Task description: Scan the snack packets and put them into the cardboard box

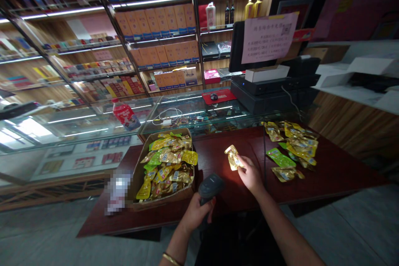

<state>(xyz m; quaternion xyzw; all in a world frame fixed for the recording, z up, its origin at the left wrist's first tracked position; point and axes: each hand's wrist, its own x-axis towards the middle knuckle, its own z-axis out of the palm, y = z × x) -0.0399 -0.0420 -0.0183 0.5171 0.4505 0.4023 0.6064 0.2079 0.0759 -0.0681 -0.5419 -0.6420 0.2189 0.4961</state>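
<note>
My left hand [195, 213] is wrapped round the handle of a dark barcode scanner [212, 185]. The scanner's head tilts up toward the right, and a bright patch of light falls on the snack packet [232, 158] in front of it. That small gold packet is pinched at its lower right between the thumb and fingers of my right hand [250, 174], just above the table. Left of my hands stands an open cardboard box [134, 183] full of gold, yellow and green packets. A loose pile of similar packets [299, 145] lies on the right.
Everything rests on a dark red wooden table [215, 149]. Behind it are a glass counter [193, 104] with a red-labelled bottle [125, 115], a mouse [213, 97], and a monitor [237, 48] carrying a paper sign. A dark cable [264, 153] crosses the table.
</note>
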